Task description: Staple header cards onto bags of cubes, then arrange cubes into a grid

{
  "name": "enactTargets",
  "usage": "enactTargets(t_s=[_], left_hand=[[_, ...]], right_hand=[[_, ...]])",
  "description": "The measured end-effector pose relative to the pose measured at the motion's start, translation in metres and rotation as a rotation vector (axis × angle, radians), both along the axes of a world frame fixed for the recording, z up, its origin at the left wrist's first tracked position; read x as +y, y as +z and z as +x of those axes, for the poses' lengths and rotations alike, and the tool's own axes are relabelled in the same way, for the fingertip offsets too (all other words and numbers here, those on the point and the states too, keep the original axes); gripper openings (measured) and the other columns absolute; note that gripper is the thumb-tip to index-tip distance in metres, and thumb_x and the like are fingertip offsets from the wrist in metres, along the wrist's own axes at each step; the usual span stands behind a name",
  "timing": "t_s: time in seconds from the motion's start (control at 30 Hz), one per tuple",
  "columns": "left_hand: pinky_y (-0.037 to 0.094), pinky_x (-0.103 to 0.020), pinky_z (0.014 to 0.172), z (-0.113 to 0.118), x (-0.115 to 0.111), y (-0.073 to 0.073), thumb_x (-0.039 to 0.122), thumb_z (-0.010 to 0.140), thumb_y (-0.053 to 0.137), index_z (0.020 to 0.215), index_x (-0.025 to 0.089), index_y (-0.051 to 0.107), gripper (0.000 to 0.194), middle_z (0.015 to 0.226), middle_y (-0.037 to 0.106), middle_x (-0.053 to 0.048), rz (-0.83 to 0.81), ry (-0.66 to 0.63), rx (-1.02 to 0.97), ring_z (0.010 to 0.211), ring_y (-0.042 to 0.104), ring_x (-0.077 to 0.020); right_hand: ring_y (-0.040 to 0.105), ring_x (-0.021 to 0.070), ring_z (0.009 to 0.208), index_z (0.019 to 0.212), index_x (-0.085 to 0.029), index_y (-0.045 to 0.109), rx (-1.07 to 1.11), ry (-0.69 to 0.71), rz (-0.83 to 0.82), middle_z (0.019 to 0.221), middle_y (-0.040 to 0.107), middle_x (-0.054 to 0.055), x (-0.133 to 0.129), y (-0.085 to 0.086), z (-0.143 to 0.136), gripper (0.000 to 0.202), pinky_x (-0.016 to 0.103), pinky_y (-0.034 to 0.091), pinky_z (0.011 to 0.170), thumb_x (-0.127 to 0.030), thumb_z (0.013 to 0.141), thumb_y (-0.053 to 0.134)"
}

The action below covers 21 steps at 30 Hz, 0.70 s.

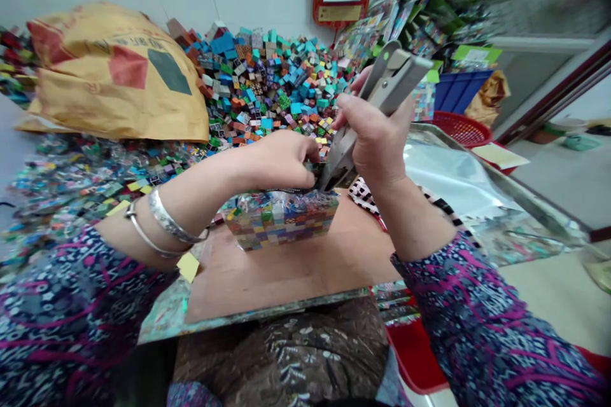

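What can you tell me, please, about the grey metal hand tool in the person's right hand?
The tool looks like a plier-style stapler, in dull grey metal. Two long arms stand slightly apart at the top, with a small round pin and a green spot visible. It slants, upper end to the picture's right, lower end down and left. The right hand wraps its middle, hiding part of it. The lower end is at the dark strip along the top of the clear pack of blocks; whether it bites there cannot be seen.
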<state>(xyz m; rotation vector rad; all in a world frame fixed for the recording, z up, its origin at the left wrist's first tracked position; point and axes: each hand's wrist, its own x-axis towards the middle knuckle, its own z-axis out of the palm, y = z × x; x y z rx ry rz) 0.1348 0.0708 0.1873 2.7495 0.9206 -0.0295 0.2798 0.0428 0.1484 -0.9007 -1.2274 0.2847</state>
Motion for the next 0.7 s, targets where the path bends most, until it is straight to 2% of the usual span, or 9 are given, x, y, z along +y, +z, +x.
enactTargets(t_s=[0.07,0.13,0.23,0.37,0.47,0.5,0.57,0.63,0.7], left_hand=[[0.039,-0.030,0.061,-0.003,-0.001,-0.003,0.032,0.070,0.064,0.093,0.018,0.069,0.028,0.076,0.067,-0.005,0.088,0.009,0.116,0.071,0.061,-0.0210],[0.040,-0.032,0.060,-0.004,-0.002,-0.007,0.043,0.074,0.060,0.090,0.018,0.071,0.031,0.073,0.066,-0.007,0.170,0.053,0.171,0.070,0.061,-0.0233],[0.041,-0.033,0.060,-0.002,-0.004,-0.012,0.048,0.076,0.058,0.087,0.019,0.072,0.034,0.073,0.066,-0.008,0.221,0.111,0.187,0.073,0.063,-0.0260],[0.043,-0.034,0.061,0.000,-0.004,-0.013,0.050,0.070,0.067,0.085,0.019,0.073,0.035,0.074,0.067,-0.009,0.215,0.169,0.208,0.075,0.064,-0.0277],[0.044,-0.035,0.061,0.002,-0.003,-0.013,0.051,0.068,0.070,0.085,0.019,0.073,0.037,0.075,0.068,-0.011,0.227,0.200,0.232,0.078,0.066,-0.0299],[0.045,-0.035,0.062,0.003,-0.003,-0.013,0.051,0.067,0.071,0.085,0.019,0.074,0.037,0.075,0.068,-0.011,0.233,0.206,0.236,0.079,0.066,-0.0305],[0.046,-0.035,0.064,0.004,-0.003,-0.014,0.049,0.067,0.070,0.085,0.020,0.074,0.035,0.076,0.069,-0.011,0.251,0.210,0.224,0.080,0.066,-0.0305],[0.046,-0.035,0.064,0.004,-0.004,-0.016,0.047,0.070,0.067,0.085,0.020,0.074,0.032,0.078,0.070,-0.011,0.276,0.209,0.197,0.080,0.066,-0.0296],[0.045,-0.033,0.064,0.005,-0.005,-0.018,0.045,0.071,0.065,0.084,0.021,0.074,0.029,0.079,0.071,-0.010,0.294,0.220,0.186,0.081,0.067,-0.0286]], right_hand=[[0.053,0.0153,0.068,0.089,-0.027,0.046,0.060,0.048,-0.001,0.078,0.050,-0.001,-0.006,0.002,-0.002,0.028,0.034,0.047,0.066,-0.040,0.071,0.063],[0.054,0.0158,0.067,0.090,-0.026,0.048,0.073,0.166,-0.086,0.078,0.052,0.000,-0.011,0.002,-0.002,0.028,0.033,0.048,0.064,-0.041,0.070,0.061],[0.057,0.0183,0.075,0.095,-0.025,0.049,0.148,0.222,-0.081,0.083,0.053,0.001,-0.019,0.002,0.006,0.030,0.036,0.050,0.071,-0.042,0.070,0.054],[0.057,0.0188,0.074,0.094,-0.025,0.049,0.373,0.088,0.153,0.083,0.052,0.003,-0.032,0.011,0.035,0.030,0.042,0.051,0.080,-0.042,0.070,0.050],[0.055,0.0166,0.067,0.086,-0.025,0.049,0.406,-0.093,0.174,0.081,0.053,0.003,-0.047,0.013,0.062,0.023,0.038,0.051,0.070,-0.040,0.069,0.052],[0.054,0.0156,0.065,0.085,-0.025,0.048,0.403,-0.145,0.105,0.079,0.053,0.002,-0.052,0.010,0.070,0.023,0.036,0.049,0.065,-0.039,0.068,0.055],[0.050,0.0138,0.060,0.085,-0.024,0.049,0.378,-0.195,-0.177,0.075,0.052,0.000,-0.060,-0.006,0.079,0.031,0.032,0.044,0.058,-0.043,0.066,0.065],[0.047,0.0135,0.057,0.086,-0.024,0.051,0.322,-0.171,-0.530,0.070,0.051,-0.002,-0.067,-0.034,0.079,0.040,0.030,0.041,0.054,-0.051,0.064,0.072],[0.048,0.0148,0.056,0.086,-0.022,0.055,0.225,-0.100,-0.727,0.066,0.052,-0.002,-0.068,-0.066,0.073,0.042,0.030,0.041,0.054,-0.052,0.065,0.074]])
